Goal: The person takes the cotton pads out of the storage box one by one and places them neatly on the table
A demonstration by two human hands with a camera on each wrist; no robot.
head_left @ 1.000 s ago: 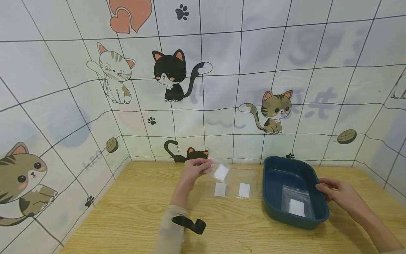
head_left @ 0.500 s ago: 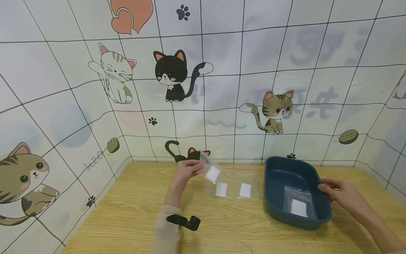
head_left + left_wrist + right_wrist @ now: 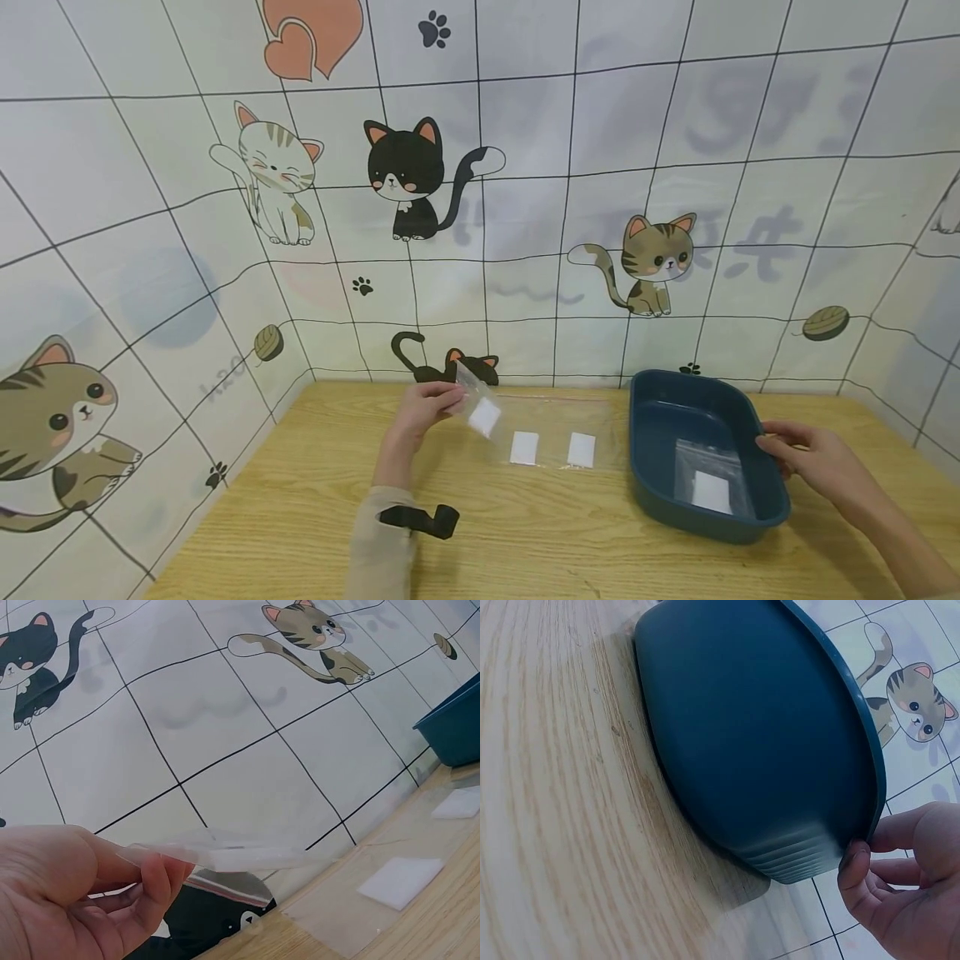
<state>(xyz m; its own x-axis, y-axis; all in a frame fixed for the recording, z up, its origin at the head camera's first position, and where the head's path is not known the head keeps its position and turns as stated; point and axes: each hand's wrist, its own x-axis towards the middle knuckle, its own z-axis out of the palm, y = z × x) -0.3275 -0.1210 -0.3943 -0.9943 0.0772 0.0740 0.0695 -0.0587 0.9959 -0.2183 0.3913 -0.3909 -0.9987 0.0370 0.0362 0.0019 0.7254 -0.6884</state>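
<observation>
My left hand (image 3: 422, 410) pinches the corner of a clear zip bag (image 3: 478, 407) with a white square inside, lifted above the table. In the left wrist view the raised bag (image 3: 247, 859) is seen nearly edge-on between thumb and fingers. Just right of it, flat clear bags lie on the table, one with a white square (image 3: 524, 448), another with a second white square (image 3: 581, 450). My right hand (image 3: 813, 458) grips the right rim of a dark blue plastic basin (image 3: 705, 527). Inside the basin lies another clear bag (image 3: 684, 475) holding a white square.
The wooden table (image 3: 480, 550) meets a wall covering (image 3: 525, 250) printed with cartoon cats and grid lines along its back edge. A black strap (image 3: 420, 520) is wrapped round the left sleeve.
My left hand has moved left with the pinched bag, drawing it off the flat bags. My right hand keeps its grip on the basin rim.
</observation>
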